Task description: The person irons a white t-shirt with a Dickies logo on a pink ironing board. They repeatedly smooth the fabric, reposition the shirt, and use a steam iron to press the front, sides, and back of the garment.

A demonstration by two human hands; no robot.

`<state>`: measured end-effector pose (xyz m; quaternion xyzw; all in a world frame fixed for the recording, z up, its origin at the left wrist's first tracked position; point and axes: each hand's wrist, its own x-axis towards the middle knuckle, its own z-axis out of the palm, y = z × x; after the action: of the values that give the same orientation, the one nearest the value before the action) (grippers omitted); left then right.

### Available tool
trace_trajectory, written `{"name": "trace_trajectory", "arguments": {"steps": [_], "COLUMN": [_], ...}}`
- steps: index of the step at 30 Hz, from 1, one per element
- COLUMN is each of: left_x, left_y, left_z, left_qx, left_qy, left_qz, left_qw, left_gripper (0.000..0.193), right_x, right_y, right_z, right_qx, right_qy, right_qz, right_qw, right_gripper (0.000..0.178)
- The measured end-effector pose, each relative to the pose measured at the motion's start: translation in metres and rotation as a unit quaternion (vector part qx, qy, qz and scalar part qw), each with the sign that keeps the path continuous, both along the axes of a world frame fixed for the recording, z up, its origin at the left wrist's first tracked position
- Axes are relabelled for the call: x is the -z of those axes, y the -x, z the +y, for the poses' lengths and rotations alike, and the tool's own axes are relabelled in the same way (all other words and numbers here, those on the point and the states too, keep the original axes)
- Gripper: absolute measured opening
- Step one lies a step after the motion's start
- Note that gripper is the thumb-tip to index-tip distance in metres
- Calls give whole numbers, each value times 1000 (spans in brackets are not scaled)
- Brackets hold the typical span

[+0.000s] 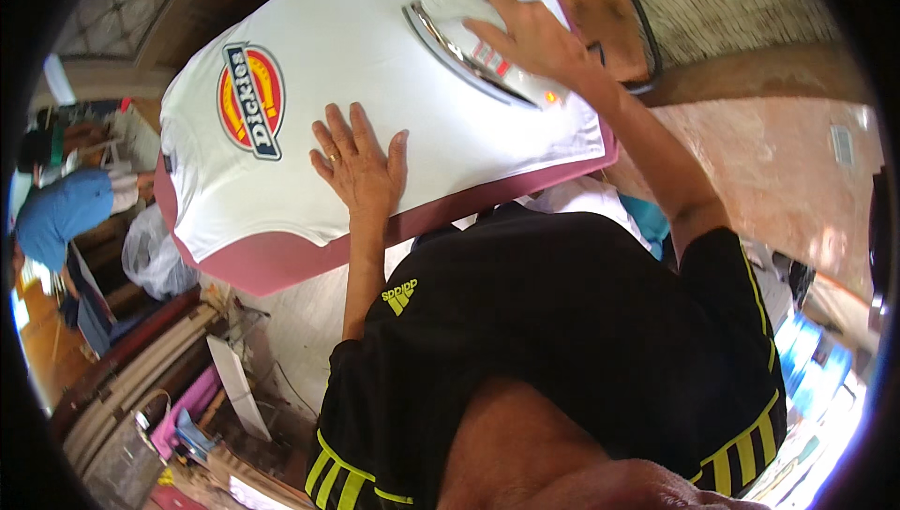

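A white T-shirt (366, 51) lies spread over a maroon ironing board (272, 266). It bears a red, yellow and dark blue print (251, 100) on its left part. My left hand (359, 161), a ring on one finger, rests flat on the fabric with its fingers spread, just right of the print. Toward the far right of the shirt, my right hand (539, 37) is wrapped round the handle of a clothes iron (478, 51). The iron has a white and grey body, a shiny metal edge and a lit orange light. Its soleplate faces the shirt; whether it touches cannot be told.
Behind the board at right stands a brown-seated chair (600, 18) with a dark frame. Another person in a blue shirt (66, 215) bends at far left, near a clear plastic bag (157, 252). Wooden planks (141, 369) lie at lower left. Blue water jugs (814, 360) stand at right.
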<state>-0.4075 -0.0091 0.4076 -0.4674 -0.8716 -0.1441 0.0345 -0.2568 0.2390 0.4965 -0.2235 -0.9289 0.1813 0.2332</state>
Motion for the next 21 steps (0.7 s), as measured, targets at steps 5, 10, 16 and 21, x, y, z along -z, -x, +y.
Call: {"name": "trace_trajectory", "arguments": {"steps": [5, 10, 16, 21], "left_x": [8, 8, 15, 23], "left_y": [16, 38, 54, 68], "left_z": [-41, -83, -107, -121], "left_qx": [-155, -279, -294, -282], "left_qy": [22, 44, 15, -21], "left_qz": [-2, -12, -18, -25], "left_qw": [988, 959, 956, 959], "left_gripper": [84, 82, 78, 73], "right_x": [-19, -21, -12, -13], "right_y": [104, 131, 166, 197], "right_z": [36, -12, -31, -26], "right_qx": [-58, -143, -148, -102], "right_qy": [38, 57, 39, 66], "right_qz": [-64, -143, -95, -81], "right_qw": [996, 978, 984, 989], "right_gripper": [44, 45, 44, 45]}}
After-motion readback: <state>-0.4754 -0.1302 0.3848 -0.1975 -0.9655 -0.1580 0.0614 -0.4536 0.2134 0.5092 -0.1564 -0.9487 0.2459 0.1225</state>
